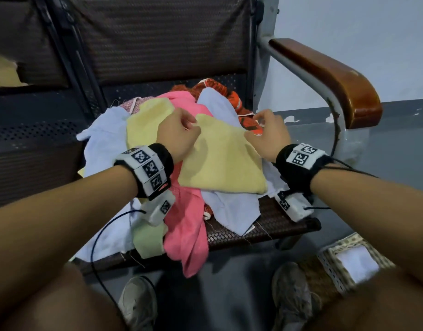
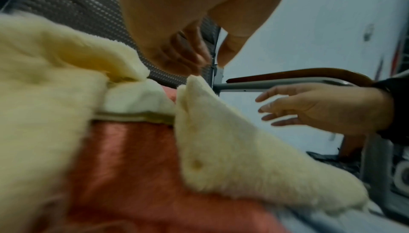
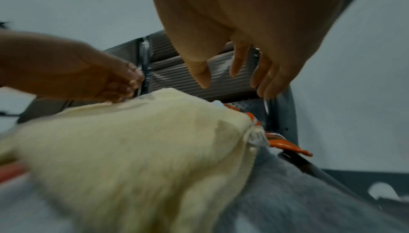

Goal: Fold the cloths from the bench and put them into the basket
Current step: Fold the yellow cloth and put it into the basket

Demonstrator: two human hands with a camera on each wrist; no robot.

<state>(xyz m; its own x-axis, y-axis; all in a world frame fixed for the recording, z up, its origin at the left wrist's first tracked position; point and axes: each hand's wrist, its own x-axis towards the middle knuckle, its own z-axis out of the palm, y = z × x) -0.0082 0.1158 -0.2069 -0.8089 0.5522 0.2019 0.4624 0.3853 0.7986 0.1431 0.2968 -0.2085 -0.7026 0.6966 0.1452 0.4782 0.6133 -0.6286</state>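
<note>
A loose pile of cloths lies on the bench seat [image 1: 277,225]. On top is a yellow cloth [image 1: 220,158]. My left hand [image 1: 193,123] pinches its far corner with curled fingers; in the left wrist view that corner [image 2: 194,82] peaks up to the fingertips [image 2: 188,58]. My right hand [image 1: 260,123] hovers just above the cloth's right corner with spread, straight fingers [image 3: 234,65] and holds nothing. That corner carries a small white tag [image 3: 256,138]. Under it lie a pink cloth [image 1: 189,230], pale blue cloths [image 1: 103,139] and an orange patterned one [image 1: 232,96].
A woven basket [image 1: 331,271] stands on the floor at lower right by my right shoe, with a white cloth [image 1: 358,261] inside. A wooden armrest [image 1: 325,77] on a metal frame rises right of the pile. The dark backrest [image 1: 158,44] is behind.
</note>
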